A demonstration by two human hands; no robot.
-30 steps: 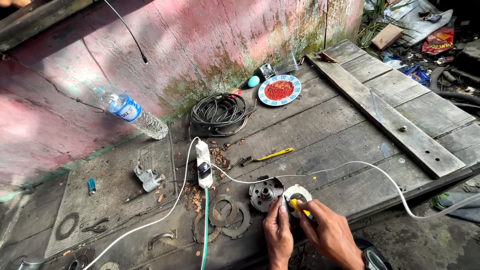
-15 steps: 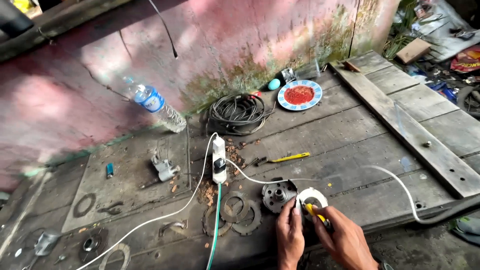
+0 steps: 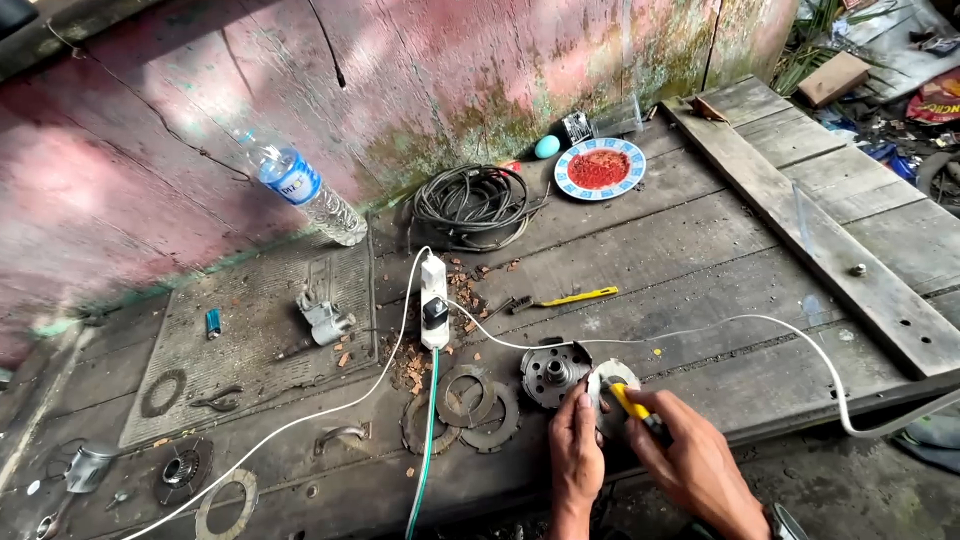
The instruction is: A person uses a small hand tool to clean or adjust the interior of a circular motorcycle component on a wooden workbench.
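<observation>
Hands, two: left hand (image 3: 575, 452) on round white part (image 3: 612, 381), right hand (image 3: 690, 462) w/ yellow tool (image 3: 630, 402)

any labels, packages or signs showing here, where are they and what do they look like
Water bottle: leaning against the pink wall at upper left, clear plastic, blue and white label band near its neck.
Cardboard box: on the ground at upper right, flat, plain brown.
Wrapper: at the far right edge, crumpled, red with yellow.
No signs or screens in view.

Both hands low in view, close together; left hand (image 3: 577, 445) fingers extended forward; right hand (image 3: 690, 455) curled in a grip
</observation>
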